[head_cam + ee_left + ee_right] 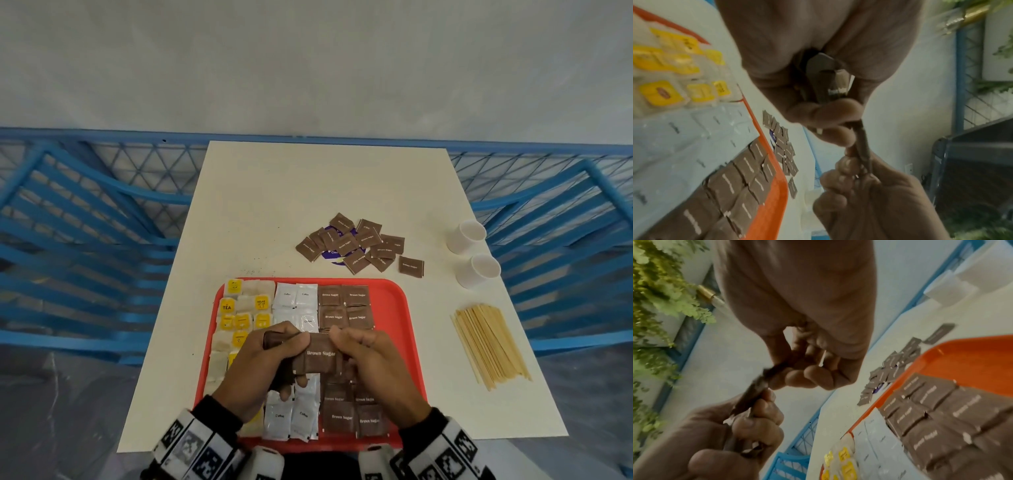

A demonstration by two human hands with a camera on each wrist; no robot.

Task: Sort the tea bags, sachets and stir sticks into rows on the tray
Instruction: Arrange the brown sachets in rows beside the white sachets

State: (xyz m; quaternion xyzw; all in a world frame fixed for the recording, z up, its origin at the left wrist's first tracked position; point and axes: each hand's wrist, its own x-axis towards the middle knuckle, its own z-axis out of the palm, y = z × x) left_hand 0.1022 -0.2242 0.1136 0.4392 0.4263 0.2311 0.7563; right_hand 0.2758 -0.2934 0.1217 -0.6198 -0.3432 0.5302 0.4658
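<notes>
Above the middle of the red tray [407, 325], my left hand [263, 366] grips a small stack of brown sugar sachets [320, 354]. My right hand [370, 359] pinches the right edge of the top one. On the tray, tea bags [239, 308] with yellow tags fill the left columns, white coffee sachets [296, 298] the middle, and brown sugar sachets [344, 306] the columns right of the middle. In the left wrist view my left hand [824, 113] has its fingers curled round the stack [830, 81]. In the right wrist view my right hand [803, 376] pinches a sachet [760, 386].
A loose pile of brown sugar sachets [356, 245] lies on the white table beyond the tray, over a purple disc. Wooden stir sticks [489, 344] lie bundled at the right. Two white paper cups [466, 236] lie tipped at the right edge. Blue chairs [85, 222] flank the table.
</notes>
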